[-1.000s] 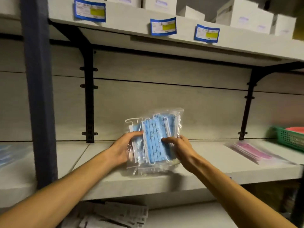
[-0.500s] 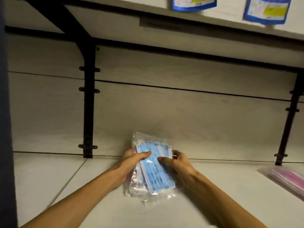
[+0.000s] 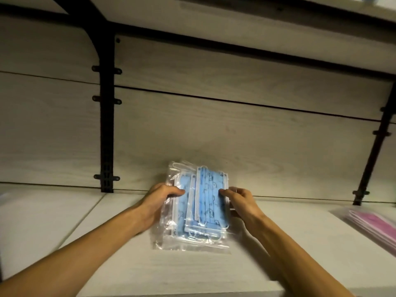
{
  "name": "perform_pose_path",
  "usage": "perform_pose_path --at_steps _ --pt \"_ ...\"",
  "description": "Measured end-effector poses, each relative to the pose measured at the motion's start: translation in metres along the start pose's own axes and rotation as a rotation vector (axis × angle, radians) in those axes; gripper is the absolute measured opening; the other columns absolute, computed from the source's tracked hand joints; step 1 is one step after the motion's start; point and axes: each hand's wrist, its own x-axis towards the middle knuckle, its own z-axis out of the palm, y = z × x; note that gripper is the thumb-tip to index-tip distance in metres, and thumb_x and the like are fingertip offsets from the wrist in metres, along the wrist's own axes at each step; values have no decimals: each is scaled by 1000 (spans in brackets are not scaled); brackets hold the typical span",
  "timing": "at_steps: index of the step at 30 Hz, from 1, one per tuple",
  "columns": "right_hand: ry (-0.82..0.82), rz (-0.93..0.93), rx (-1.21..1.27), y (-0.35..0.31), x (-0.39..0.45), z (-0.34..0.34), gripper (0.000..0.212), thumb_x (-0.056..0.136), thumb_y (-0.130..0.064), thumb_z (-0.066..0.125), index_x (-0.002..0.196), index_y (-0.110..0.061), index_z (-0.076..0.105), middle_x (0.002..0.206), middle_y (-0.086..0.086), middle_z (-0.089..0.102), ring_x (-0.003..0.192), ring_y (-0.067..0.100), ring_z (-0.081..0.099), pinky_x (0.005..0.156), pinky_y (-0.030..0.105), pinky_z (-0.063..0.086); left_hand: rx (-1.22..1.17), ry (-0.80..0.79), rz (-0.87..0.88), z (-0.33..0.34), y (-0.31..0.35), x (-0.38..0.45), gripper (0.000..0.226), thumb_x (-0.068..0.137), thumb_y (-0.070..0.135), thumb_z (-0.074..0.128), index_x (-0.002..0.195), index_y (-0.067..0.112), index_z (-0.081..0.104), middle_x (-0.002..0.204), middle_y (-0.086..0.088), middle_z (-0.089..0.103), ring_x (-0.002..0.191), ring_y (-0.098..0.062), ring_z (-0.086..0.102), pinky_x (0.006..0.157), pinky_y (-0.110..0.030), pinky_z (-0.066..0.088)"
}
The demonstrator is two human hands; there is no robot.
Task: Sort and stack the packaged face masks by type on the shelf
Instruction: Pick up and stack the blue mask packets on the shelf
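A stack of clear bags with blue printed face masks (image 3: 201,206) lies on the pale shelf board (image 3: 192,273), close to the back wall. My left hand (image 3: 159,201) grips the stack's left edge, thumb on top. My right hand (image 3: 240,201) holds the right edge, fingers curled onto the top bag. A pile of bagged pink masks (image 3: 372,226) lies on the same shelf at the far right.
Black shelf brackets stand at the back left (image 3: 106,129) and back right (image 3: 372,159). The underside of the upper shelf (image 3: 235,16) hangs overhead. The shelf's front edge (image 3: 171,294) runs along the bottom of the view.
The blue mask bags went from held upright above the shelf edge to lying flat deeper on the shelf. Both hands moved forward with them and my view came closer.
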Motion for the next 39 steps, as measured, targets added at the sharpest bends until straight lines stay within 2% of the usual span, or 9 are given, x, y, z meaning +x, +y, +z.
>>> perform_pose_path --at_steps 2,5,9,13,23,26,31,35,39 --pt "13 -16 -24 1 3 -6 25 101 -19 56 108 4 61 90 19 69 74 28 66 64 38 54 -4 -11 -11 -3 1 -1 30 81 22 74 108 12 64 95 4 76 94 -8 65 70 -28 37" --pt "-12 -12 5 3 3 -10 23 100 -20 58 109 0 63 94 19 76 73 26 73 62 34 60 27 -36 -22 -8 1 -2 30 82 21 75 110 11 69 93 10 78 86 -5 71 73 -30 41" --pt "-63 -4 39 4 3 -11 24 96 -22 64 110 -3 67 93 15 77 81 27 76 63 33 61 53 -11 6 -12 0 -3 34 82 20 79 114 14 68 104 -2 78 95 -18 74 88 -38 51" --pt "-116 25 31 4 3 -10 28 94 -23 67 110 -1 67 96 16 77 87 32 75 69 36 62 135 8 -21 -12 4 -6 34 92 38 65 104 8 71 103 -13 76 105 -33 70 107 -50 42" --pt "54 -15 61 9 9 -9 17 97 -12 63 104 2 66 76 15 76 61 23 73 49 29 56 151 46 -61 -16 4 -2 28 92 20 65 113 2 66 100 -17 76 97 -35 73 102 -56 50" --pt "114 -15 42 11 11 -10 18 97 -13 62 106 2 66 84 20 73 65 29 68 52 34 56 163 66 -52 -18 3 -2 29 93 22 66 113 1 66 100 -16 77 98 -35 73 103 -54 49" --pt "27 75 22 5 8 -12 31 86 -19 67 106 4 67 64 13 62 46 21 55 41 27 46 110 91 -31 -16 4 -4 30 88 24 72 112 7 68 100 -14 77 98 -35 73 102 -56 49" --pt "-76 64 60 4 5 -10 25 91 -12 65 109 5 61 95 28 74 75 36 72 65 40 59 105 81 -32 -12 5 -5 36 87 34 73 113 9 70 100 -11 78 101 -34 71 104 -55 47" --pt "-32 26 154 2 1 -7 18 94 -1 60 108 10 57 76 18 76 59 27 73 45 28 55 124 72 -47 -12 5 -6 41 92 36 63 113 1 70 106 -17 74 109 -37 67 110 -56 40"
